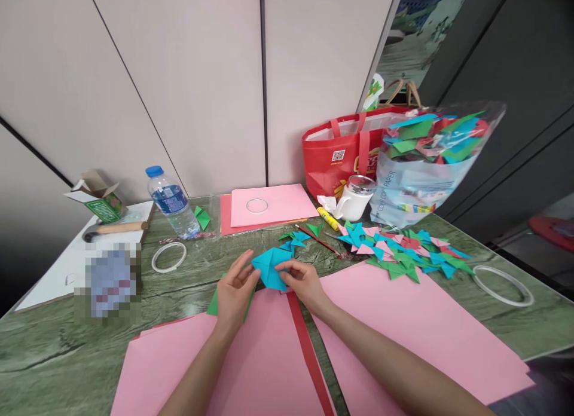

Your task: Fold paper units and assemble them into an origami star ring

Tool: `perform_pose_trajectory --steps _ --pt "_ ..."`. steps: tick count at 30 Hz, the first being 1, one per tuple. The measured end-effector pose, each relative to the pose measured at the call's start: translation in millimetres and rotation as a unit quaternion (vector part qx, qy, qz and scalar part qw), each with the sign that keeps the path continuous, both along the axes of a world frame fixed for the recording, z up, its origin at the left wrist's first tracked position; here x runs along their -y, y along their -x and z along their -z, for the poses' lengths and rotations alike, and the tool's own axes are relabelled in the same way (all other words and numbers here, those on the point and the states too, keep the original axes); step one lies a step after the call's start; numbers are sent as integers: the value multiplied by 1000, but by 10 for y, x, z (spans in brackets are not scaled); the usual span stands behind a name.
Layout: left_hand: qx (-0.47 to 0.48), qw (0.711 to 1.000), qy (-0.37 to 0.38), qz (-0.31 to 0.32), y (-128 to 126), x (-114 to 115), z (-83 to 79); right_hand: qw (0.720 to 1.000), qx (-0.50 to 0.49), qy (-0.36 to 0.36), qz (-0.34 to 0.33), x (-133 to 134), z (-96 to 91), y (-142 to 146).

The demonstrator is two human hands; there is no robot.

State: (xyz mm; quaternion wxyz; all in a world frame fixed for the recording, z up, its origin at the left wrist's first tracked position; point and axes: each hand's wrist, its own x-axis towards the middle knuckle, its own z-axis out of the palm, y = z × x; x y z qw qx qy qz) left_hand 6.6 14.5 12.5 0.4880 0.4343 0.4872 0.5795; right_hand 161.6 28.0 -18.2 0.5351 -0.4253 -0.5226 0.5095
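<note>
A blue sheet of folded paper [271,266] with crease lines is held up between my two hands, above the table's middle. My left hand [237,287] grips its left edge between thumb and fingers. On the opposite side my right hand [302,278] pinches the lower right edge. Beneath my left hand lies a piece of green paper [213,305], partly hidden by the hand. Just behind the blue sheet sit small folded blue pieces [296,241]. Stacks of pink paper [264,356] lie under my forearms, with a red strip showing at one edge.
Folded paper stars [403,251], a white mug [356,199], a glue stick [328,219] and a pencil [318,239] are at right, before a red bag [323,162] and a plastic bag [412,183]. A water bottle [173,204], a white ring [169,257] and a hammer [119,227] stand or lie left.
</note>
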Motion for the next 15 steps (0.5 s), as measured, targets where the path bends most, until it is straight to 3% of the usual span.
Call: perform_pose_trajectory --steps 3,7,13,15 --pt "-30 998 14 48 -12 19 2 1000 -20 19 0 14 -22 10" --pt "-29 996 45 67 -13 22 13 1000 -9 13 -26 42 -50 21" --pt "26 998 62 21 23 -13 13 996 9 -40 -80 42 3 40" --pt "32 997 71 11 26 -16 -2 995 16 -64 -71 35 -2 49"
